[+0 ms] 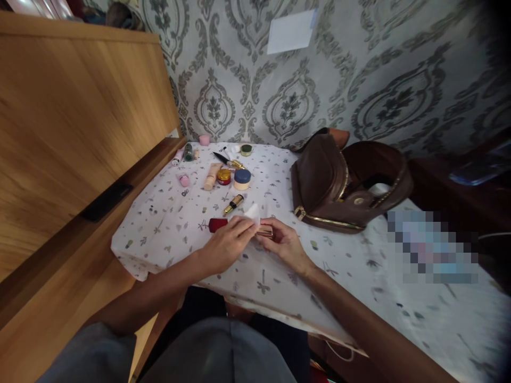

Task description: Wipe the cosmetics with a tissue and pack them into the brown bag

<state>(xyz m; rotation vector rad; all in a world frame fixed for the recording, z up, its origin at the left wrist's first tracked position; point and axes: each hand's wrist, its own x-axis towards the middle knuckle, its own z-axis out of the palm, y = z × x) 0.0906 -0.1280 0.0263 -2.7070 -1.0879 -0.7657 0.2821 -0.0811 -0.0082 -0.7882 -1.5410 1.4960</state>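
Observation:
My left hand (225, 249) is closed on a folded white wipe (253, 214), one corner of which sticks up past the fingers. My right hand (289, 246) pinches a shiny rose-gold cosmetic tube (265, 230), its end against the wipe and left fingertips. A dark red piece (217, 225) shows on the far side of my left hand; whether it belongs to the same tube is hidden. Just beyond the hands lies a small gold-and-black tube (233, 205). Behind it stand a jar with a blue lid (241, 179) and a red jar with a gold lid (224, 176).
A brown leather bag (327, 186) stands open-topped at right. A beige squeeze tube (211, 176), a green-lidded jar (246, 150) and several small cosmetics lie toward the back of the patterned tablecloth (159, 223). A wooden cabinet (88, 96) borders the left; wallpapered wall behind.

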